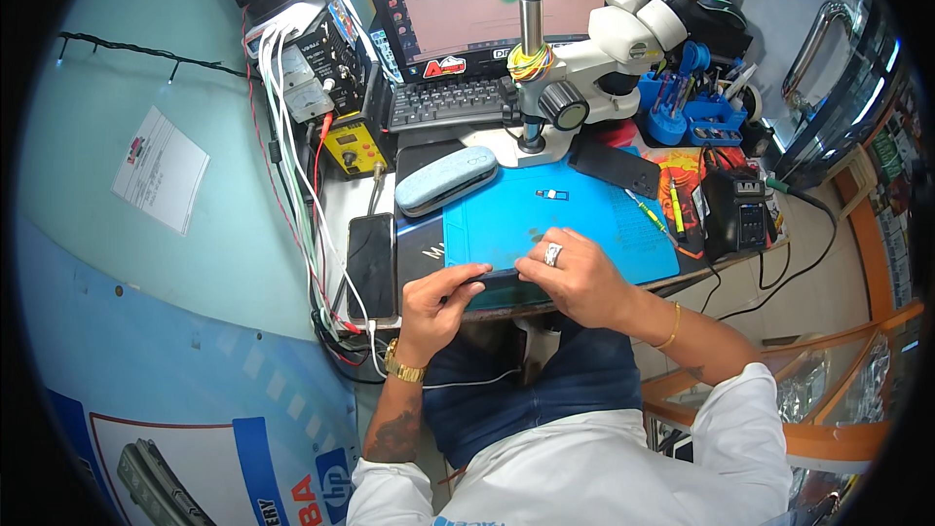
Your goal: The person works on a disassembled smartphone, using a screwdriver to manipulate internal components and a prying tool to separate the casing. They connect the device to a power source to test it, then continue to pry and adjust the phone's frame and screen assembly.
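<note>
A thin dark phone [502, 280], seen nearly edge-on, is held at the near edge of the blue work mat [487, 234]. My left hand [438, 310] pinches its left end between thumb and fingers. At the other end, my right hand [577, 278] has its fingers bent and closed on the phone, hiding that part. Farther back on the mat lies a small dark SIM tray [552, 195], apart from both hands.
Behind the mat stands a microscope [609, 58]. A grey-blue case [447, 181] and a phone [372, 265] lie to the left. Another dark phone [616, 168], a screwdriver [676, 207] and a black soldering station [737, 217] are to the right. Cables [297, 166] hang along the left side.
</note>
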Demonstrator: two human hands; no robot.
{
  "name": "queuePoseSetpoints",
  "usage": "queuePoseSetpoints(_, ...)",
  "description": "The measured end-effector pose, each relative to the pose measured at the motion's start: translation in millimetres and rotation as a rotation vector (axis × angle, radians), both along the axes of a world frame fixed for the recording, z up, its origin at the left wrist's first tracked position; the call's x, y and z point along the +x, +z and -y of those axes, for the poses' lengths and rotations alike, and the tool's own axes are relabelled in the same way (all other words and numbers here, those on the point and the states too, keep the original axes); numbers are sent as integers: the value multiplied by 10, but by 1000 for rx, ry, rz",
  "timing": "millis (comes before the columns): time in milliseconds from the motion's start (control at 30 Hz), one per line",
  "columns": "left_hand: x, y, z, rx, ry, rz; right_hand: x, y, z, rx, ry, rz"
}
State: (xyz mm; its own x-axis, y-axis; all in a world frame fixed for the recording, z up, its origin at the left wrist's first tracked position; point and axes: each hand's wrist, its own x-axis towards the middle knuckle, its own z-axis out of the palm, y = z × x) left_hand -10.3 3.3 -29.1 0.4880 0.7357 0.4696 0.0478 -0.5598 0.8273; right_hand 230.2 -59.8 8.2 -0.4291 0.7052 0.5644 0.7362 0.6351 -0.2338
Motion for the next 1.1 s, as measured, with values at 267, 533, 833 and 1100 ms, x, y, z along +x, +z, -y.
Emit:
queuePoseSetpoints(267, 16, 28, -75, -261, -5, 27, 146, 62, -133, -2, -5, -200)
queuePoseSetpoints(533, 65, 214, -28, -38, 46, -147, 250, 53, 66, -6, -90, -19)
queuePoseSetpoints(833, 17, 161, -28, -139, 32, -119, 470, 6, 131, -85, -168, -144)
queuePoseSetpoints(1100, 18, 217, -13, -115, -3, -103, 516, 14, 252, -116, -187, -250)
